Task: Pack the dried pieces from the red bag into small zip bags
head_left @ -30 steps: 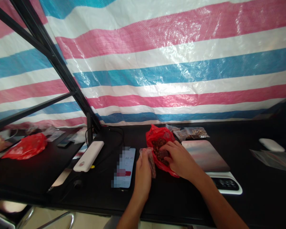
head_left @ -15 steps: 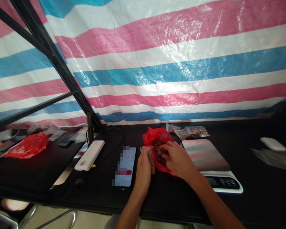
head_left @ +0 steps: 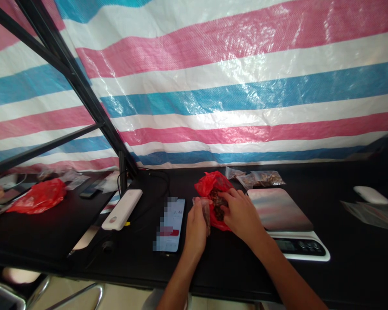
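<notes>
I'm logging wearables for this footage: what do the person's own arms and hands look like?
The left hand and right hand are ungloved. Both forearms are bare as far as they show, with no sleeve in view, and taper towards the wrists. No watch, cable or marking shows; small rings can't be ruled out.

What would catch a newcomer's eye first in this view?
Probably the big striped sheet in pink, white and blue, hanging behind the black table. Next, the bright red bag of brown pieces between the hands: the left hand holds a small clear bag, and the right hand reaches into the red one. Just right of it sits a shiny-topped scale.
</notes>
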Available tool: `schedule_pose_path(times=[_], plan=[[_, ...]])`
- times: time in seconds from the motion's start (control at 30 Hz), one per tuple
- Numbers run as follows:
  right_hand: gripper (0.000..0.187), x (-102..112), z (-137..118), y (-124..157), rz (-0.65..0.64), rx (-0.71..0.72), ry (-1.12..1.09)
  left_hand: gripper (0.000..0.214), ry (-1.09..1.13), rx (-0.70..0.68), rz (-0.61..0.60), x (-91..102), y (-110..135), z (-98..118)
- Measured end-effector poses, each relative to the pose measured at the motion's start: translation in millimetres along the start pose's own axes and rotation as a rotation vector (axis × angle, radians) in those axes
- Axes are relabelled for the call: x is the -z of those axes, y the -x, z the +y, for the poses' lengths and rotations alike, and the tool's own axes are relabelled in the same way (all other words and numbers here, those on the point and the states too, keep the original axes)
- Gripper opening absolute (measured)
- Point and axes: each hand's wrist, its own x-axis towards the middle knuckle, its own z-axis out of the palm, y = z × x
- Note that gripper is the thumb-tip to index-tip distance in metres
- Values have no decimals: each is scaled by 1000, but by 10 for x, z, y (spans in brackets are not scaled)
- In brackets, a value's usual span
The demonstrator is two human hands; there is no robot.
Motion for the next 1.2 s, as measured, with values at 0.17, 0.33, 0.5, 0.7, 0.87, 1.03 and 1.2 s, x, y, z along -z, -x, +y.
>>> schedule_pose_path(times=[0.17,0.33,0.5,0.7,0.87,1.03,1.2], plan=[[40,-15,5,7,18,-4,-24,77,-10,24,-34,29,-28,-16],[39,-47,57,-18,24,-21,-161,73,15,44,-9,7,-22,-3],[38,-76,129,-64,32,-53,-364,51,-12,-179,-28,-31,-6,41],[37,-20,210,-76,90,2,-728,35,-33,-278,-96,22,-47,0],[37,82,204,-38,99,143,-799,37,-90,-278,-71,60,-52,-21],[37,132,132,11,151,261,-625,41,-230,-373,-18,62,-35,-35],[41,125,106,53,258,399,-451,42,-293,-427,-26,69,-39,-80]])
